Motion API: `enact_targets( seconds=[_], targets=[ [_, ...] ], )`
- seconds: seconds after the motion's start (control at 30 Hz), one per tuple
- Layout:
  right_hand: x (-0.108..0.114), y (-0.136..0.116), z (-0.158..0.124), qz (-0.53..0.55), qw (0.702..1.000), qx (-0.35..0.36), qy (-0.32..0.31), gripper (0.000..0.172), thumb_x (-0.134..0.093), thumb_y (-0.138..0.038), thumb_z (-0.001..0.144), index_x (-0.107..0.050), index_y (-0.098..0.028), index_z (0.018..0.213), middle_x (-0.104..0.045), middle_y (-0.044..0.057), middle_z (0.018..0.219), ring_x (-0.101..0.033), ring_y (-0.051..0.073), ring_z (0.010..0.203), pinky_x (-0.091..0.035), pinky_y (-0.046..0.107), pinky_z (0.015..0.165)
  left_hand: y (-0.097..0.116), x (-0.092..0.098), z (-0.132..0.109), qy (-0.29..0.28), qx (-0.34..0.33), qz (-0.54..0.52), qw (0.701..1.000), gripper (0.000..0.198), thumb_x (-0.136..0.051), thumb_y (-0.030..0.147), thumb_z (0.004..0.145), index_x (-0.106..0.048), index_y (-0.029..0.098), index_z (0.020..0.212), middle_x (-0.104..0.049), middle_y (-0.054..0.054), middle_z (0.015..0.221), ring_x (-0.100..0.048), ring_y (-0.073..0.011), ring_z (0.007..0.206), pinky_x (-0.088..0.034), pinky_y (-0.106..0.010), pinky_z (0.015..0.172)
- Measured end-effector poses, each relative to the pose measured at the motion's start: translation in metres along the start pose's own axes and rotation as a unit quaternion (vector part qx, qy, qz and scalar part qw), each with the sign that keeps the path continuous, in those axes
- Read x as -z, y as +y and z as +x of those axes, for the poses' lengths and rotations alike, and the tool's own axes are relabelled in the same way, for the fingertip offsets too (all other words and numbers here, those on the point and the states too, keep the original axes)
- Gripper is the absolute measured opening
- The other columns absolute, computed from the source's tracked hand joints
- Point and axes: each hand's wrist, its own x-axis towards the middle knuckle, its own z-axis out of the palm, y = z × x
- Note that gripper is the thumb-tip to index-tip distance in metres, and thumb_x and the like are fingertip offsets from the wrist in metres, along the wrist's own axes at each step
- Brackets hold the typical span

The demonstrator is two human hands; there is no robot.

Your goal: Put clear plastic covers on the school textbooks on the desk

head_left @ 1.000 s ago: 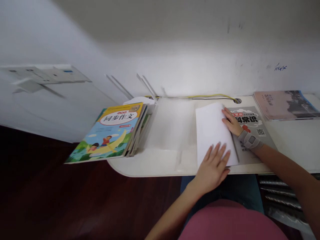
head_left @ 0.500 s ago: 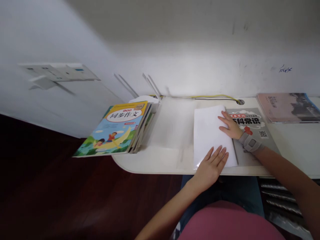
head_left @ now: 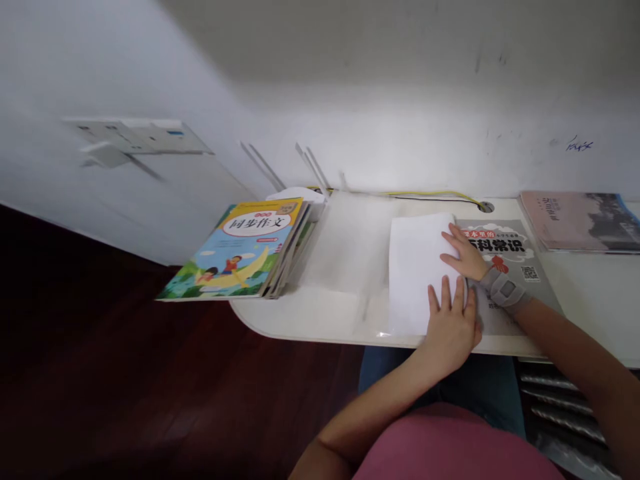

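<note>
A white sheet of paper, possibly a page or folded wrapper, lies on the desk and meets the left part of a grey-covered book with Chinese lettering. My left hand rests flat on the lower right of the sheet, fingers spread, its thumb side at the sheet's right edge. Higher up, my right hand lies with fingers apart across that same edge, fingertips on the white and palm over the grey cover. A grey band with a square face circles the right wrist. How the sheet joins the book is hidden under my hands.
On the left, a stack of books overhangs the rounded end of the white desk. A white router with antennas stands behind it. A pinkish book lies far right. A yellow cable runs into a desk hole.
My left hand has slid right and up across the sheet to its right edge, closer to my right hand. My right hand stays nearly in place. The camera view has shifted slightly.
</note>
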Motion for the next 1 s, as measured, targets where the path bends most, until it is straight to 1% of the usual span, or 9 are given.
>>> enact_targets(
  seconds=[0.07,0.13,0.27,0.37,0.47,0.67,0.77,0.87,1.0],
  targets=[
    [0.000,0.001,0.000,0.000,1.000,0.007,0.003,0.057,-0.058,-0.038,0.079,-0.049,-0.017,0.131,-0.026,0.010,0.151,-0.018,0.027,0.140,-0.021,0.047,0.113,0.000,-0.002,-0.002,0.007,-0.005,0.005,1.000,0.054,-0.047,0.041,0.085,-0.045,0.017,0.134,-0.029,-0.016,0.149,-0.024,-0.0434,0.134,-0.027,-0.066,0.101],
    [0.000,0.002,0.000,-0.002,1.000,-0.004,0.015,0.056,-0.057,-0.036,0.079,-0.050,-0.016,0.131,-0.028,0.011,0.150,-0.021,0.027,0.139,-0.021,0.047,0.113,0.002,-0.005,-0.001,0.015,-0.016,0.008,1.000,0.050,-0.045,0.043,0.087,-0.049,0.019,0.131,-0.030,-0.015,0.149,-0.025,-0.0428,0.134,-0.028,-0.066,0.100],
    [0.001,0.004,0.000,-0.013,0.998,-0.045,0.042,0.056,-0.056,-0.032,0.078,-0.050,-0.012,0.130,-0.029,0.013,0.149,-0.025,0.029,0.137,-0.023,0.047,0.113,0.002,-0.014,0.002,0.032,-0.037,0.001,0.999,0.048,-0.039,0.049,0.089,-0.053,0.021,0.125,-0.034,-0.012,0.147,-0.029,-0.0418,0.133,-0.032,-0.066,0.098],
    [0.000,0.005,0.001,-0.020,0.998,-0.046,0.047,0.055,-0.054,-0.032,0.079,-0.049,-0.013,0.130,-0.030,0.012,0.149,-0.027,0.028,0.137,-0.024,0.047,0.112,-0.002,-0.016,0.003,0.040,-0.061,0.004,0.997,0.046,-0.038,0.048,0.090,-0.056,0.020,0.122,-0.037,-0.010,0.146,-0.030,-0.0398,0.133,-0.032,-0.065,0.099],
    [-0.002,0.004,0.000,-0.028,0.998,-0.035,0.037,0.054,-0.052,-0.032,0.081,-0.048,-0.014,0.132,-0.029,0.012,0.150,-0.026,0.027,0.137,-0.025,0.046,0.112,-0.006,-0.015,0.001,0.039,-0.071,0.010,0.997,0.045,-0.038,0.045,0.090,-0.055,0.019,0.122,-0.039,-0.011,0.145,-0.031,-0.0384,0.132,-0.032,-0.064,0.099],
    [-0.004,0.002,0.000,-0.037,0.999,-0.007,0.017,0.054,-0.051,-0.033,0.081,-0.048,-0.014,0.131,-0.029,0.011,0.150,-0.023,0.025,0.139,-0.024,0.045,0.113,-0.011,-0.006,-0.001,0.029,-0.063,0.007,0.998,0.043,-0.040,0.041,0.090,-0.055,0.018,0.123,-0.039,-0.011,0.144,-0.030,-0.0368,0.133,-0.032,-0.062,0.101],
    [-0.003,0.001,0.001,-0.041,0.999,-0.015,0.015,0.054,-0.051,-0.033,0.081,-0.048,-0.013,0.131,-0.029,0.012,0.150,-0.022,0.026,0.139,-0.024,0.045,0.113,-0.014,-0.001,-0.001,0.024,-0.063,0.004,0.998,0.043,-0.039,0.040,0.090,-0.054,0.019,0.125,-0.039,-0.010,0.145,-0.031,-0.0360,0.133,-0.032,-0.062,0.101],
    [-0.002,-0.001,0.000,-0.049,0.998,-0.038,0.019,0.055,-0.051,-0.033,0.081,-0.047,-0.013,0.132,-0.027,0.012,0.150,-0.024,0.027,0.138,-0.025,0.046,0.112,-0.015,-0.001,-0.003,0.013,-0.066,0.008,0.998,0.047,-0.036,0.044,0.092,-0.051,0.019,0.128,-0.038,-0.010,0.145,-0.031,-0.0356,0.133,-0.035,-0.059,0.100],
    [0.000,-0.004,-0.002,-0.054,0.998,-0.038,-0.001,0.060,-0.054,-0.035,0.080,-0.045,-0.012,0.134,-0.024,0.014,0.151,-0.025,0.028,0.138,-0.026,0.044,0.112,-0.012,-0.008,-0.006,0.009,-0.069,0.016,0.997,0.065,-0.032,0.063,0.087,-0.047,0.018,0.132,-0.034,-0.013,0.147,-0.029,-0.0376,0.134,-0.034,-0.058,0.099]
  ],
)
